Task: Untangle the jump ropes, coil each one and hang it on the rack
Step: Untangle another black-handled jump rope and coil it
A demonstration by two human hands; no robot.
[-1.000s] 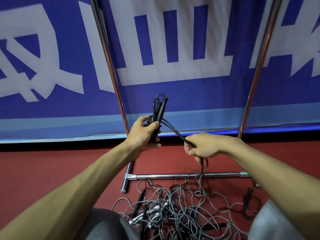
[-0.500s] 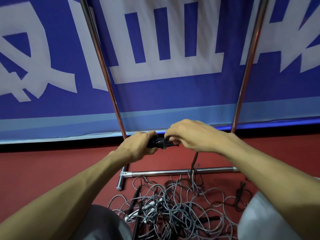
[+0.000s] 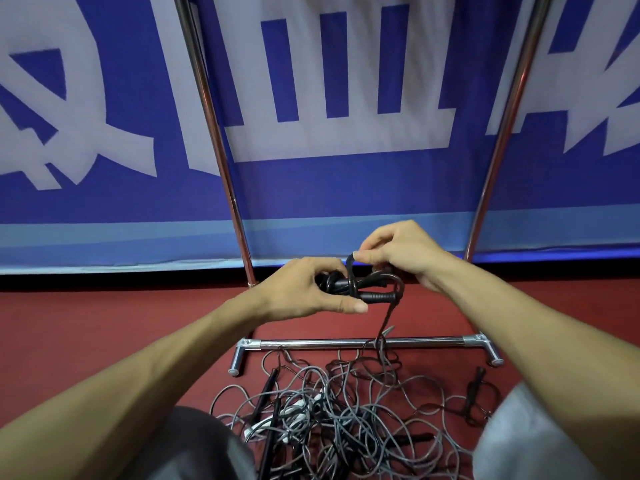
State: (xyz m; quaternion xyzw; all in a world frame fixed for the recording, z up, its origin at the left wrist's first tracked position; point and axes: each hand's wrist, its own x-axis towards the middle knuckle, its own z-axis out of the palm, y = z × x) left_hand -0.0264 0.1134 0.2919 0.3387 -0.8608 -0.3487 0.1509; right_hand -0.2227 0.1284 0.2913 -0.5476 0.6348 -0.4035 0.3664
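Right hand (image 3: 398, 258) higher — rope (image 3: 377, 296) at fingertips (image 3: 361, 254)

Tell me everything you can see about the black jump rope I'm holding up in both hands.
The black jump rope is a compact bundle held in the air above the red floor. Its two black handles, matte and ribbed-looking, lie side by side, roughly level, with thin cord wound across them. The left hand grips the bundle's left end; the right hand pinches a cord loop above it. One strand hangs from the right end down into the tangled pile on the floor.
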